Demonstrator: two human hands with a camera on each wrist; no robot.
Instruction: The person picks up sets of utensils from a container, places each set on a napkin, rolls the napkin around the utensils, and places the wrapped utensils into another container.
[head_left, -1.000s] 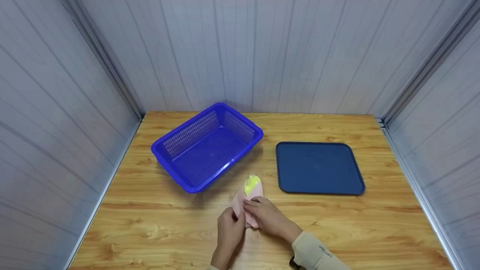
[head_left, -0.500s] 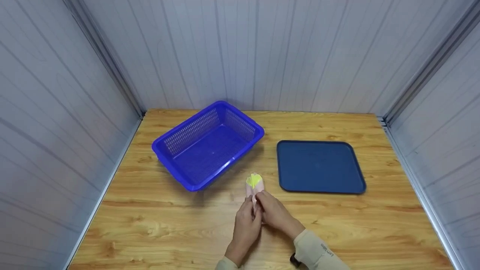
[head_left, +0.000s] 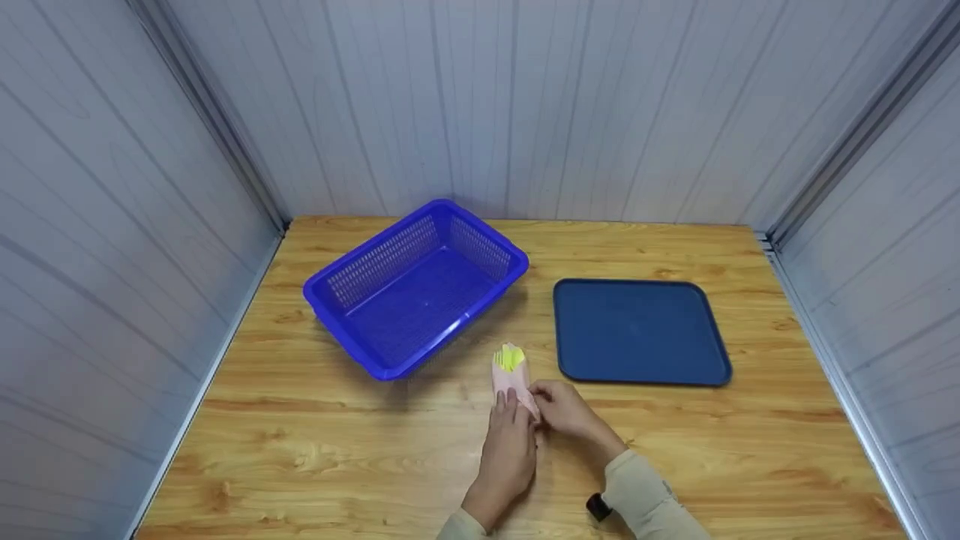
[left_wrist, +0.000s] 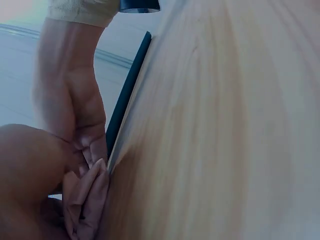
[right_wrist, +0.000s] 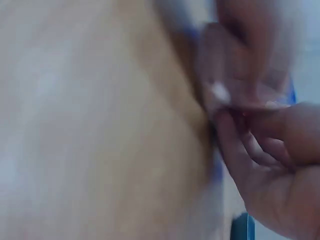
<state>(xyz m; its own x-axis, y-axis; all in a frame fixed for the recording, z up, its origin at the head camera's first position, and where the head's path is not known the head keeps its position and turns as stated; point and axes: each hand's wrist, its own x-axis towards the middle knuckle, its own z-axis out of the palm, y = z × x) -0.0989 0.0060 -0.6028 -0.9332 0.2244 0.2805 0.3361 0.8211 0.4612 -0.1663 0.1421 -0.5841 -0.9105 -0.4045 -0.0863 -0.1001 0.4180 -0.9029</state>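
Observation:
A pink napkin (head_left: 513, 384) is folded round yellow cutlery (head_left: 510, 358) on the table, in front of the basket. The tines of a fork show at its far end; the lower parts are hidden in the folds. My left hand (head_left: 508, 454) lies over the near part of the napkin, fingers extended and pressing on it. My right hand (head_left: 568, 410) pinches the napkin's right side between thumb and fingers. Close up in the left wrist view, the folded napkin (left_wrist: 86, 207) bunches beside the fingers. The right wrist view is blurred around the pinching right hand (right_wrist: 280, 185).
A blue perforated basket (head_left: 459, 330) stands at an angle on the left of the wooden table (head_left: 315, 457). To the right lies a flat dark blue tray (head_left: 637, 330). Pale panel walls (head_left: 480, 112) enclose the back and sides.
The napkin is wrapped more narrowly round the cutlery. My left hand has moved right and flattened onto it. My right hand has shifted slightly right and now pinches the napkin's right edge.

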